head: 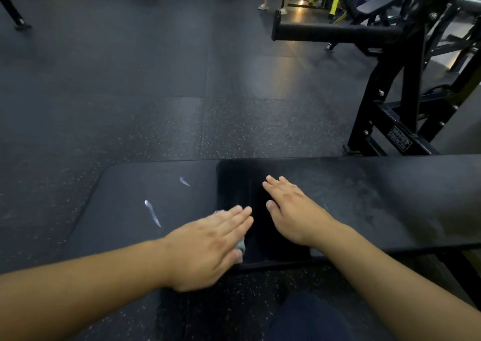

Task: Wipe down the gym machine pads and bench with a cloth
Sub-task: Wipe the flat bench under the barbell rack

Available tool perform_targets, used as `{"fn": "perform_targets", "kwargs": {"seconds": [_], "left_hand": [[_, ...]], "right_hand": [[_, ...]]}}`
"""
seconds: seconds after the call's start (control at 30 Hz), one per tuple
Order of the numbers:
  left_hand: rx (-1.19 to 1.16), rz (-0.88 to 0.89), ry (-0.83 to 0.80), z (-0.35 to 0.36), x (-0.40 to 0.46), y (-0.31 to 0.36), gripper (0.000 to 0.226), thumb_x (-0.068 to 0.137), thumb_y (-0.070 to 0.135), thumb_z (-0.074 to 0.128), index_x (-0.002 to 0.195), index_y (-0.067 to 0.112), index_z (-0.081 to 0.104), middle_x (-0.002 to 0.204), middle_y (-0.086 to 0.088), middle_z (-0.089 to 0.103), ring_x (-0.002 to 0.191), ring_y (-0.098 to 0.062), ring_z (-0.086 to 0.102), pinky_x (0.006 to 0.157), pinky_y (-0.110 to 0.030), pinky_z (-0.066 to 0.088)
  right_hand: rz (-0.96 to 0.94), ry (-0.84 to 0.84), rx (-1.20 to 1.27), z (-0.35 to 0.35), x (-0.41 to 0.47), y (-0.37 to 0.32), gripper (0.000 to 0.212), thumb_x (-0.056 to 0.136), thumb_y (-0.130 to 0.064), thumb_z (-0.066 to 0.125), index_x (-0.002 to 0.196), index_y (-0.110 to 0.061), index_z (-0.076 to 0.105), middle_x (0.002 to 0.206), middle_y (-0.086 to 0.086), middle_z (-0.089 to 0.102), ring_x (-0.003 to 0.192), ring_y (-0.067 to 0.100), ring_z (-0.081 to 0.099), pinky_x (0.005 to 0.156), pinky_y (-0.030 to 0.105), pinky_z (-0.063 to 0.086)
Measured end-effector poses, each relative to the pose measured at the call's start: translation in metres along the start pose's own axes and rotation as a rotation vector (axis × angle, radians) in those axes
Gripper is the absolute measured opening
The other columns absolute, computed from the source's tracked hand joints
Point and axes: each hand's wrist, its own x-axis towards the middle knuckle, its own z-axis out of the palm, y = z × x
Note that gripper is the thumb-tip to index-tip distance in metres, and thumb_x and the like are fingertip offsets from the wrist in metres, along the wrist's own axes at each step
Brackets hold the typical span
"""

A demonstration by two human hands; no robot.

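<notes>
**Both hands laid flat, fingers extended**

Both bare forearms are stretched forward from the lower edge of the view and angled inward toward each other. The left hand (210, 247) is held palm down, its fingers straight and pressed together, pointing up and to the right. The right hand (291, 208) is likewise laid palm down, fingers straight and slightly spread, thumb set apart. The two hands are kept near each other without touching.
</notes>
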Motion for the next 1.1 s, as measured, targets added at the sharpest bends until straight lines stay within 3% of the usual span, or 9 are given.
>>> {"fn": "perform_targets", "kwargs": {"seconds": [0.17,0.33,0.43,0.73,0.87,1.1], "left_hand": [[0.021,0.005,0.014,-0.005,0.024,-0.025,0.063,0.110,0.047,0.016,0.164,0.023,-0.007,0.168,0.010,-0.019,0.153,-0.001,-0.021,0.126,-0.026,-0.007],[-0.056,-0.226,0.075,-0.028,0.105,-0.071,0.066,0.110,0.044,0.024,0.164,0.012,0.001,0.172,-0.004,-0.007,0.158,-0.015,-0.007,0.128,-0.031,-0.001],[-0.081,-0.265,0.079,-0.028,0.119,-0.072,0.067,0.111,0.043,0.024,0.163,0.010,0.001,0.172,-0.006,-0.008,0.158,-0.017,-0.008,0.128,-0.034,0.000],[0.006,-0.045,-0.014,-0.002,0.009,-0.018,0.065,0.108,0.054,0.011,0.162,0.028,-0.015,0.165,0.015,-0.029,0.148,0.002,-0.030,0.126,-0.027,-0.008],[0.030,-0.009,-0.066,-0.007,0.006,-0.017,0.063,0.108,0.053,0.010,0.160,0.030,-0.018,0.163,0.018,-0.032,0.146,0.005,-0.032,0.126,-0.026,-0.008],[-0.103,-0.280,0.058,-0.023,0.113,-0.061,0.067,0.110,0.044,0.024,0.163,0.010,-0.001,0.171,-0.005,-0.010,0.157,-0.017,-0.011,0.129,-0.036,0.000]], "right_hand": [[-0.009,0.004,0.006,-0.001,0.001,-0.003,0.056,0.109,-0.033,0.031,0.162,-0.021,0.019,0.170,-0.008,0.008,0.157,0.012,-0.001,0.128,0.032,0.005],[0.015,-0.006,0.005,0.001,0.004,-0.004,0.056,0.109,-0.033,0.031,0.162,-0.020,0.019,0.170,-0.007,0.008,0.157,0.013,0.000,0.128,0.035,0.006],[0.031,-0.019,0.015,0.003,0.002,-0.004,0.056,0.109,-0.032,0.031,0.162,-0.020,0.019,0.171,-0.006,0.008,0.157,0.014,-0.001,0.128,0.035,0.005],[0.033,-0.053,0.013,-0.008,-0.011,0.000,0.057,0.109,-0.034,0.032,0.162,-0.019,0.019,0.171,-0.005,0.008,0.157,0.016,0.000,0.128,0.036,0.005],[0.035,-0.046,0.044,-0.007,-0.011,0.002,0.056,0.109,-0.034,0.032,0.162,-0.018,0.020,0.171,-0.005,0.009,0.157,0.016,0.000,0.128,0.037,0.005],[0.027,-0.051,0.037,0.002,-0.008,-0.002,0.056,0.109,-0.033,0.033,0.162,-0.019,0.020,0.171,-0.004,0.009,0.157,0.017,0.001,0.128,0.039,0.005]]}}
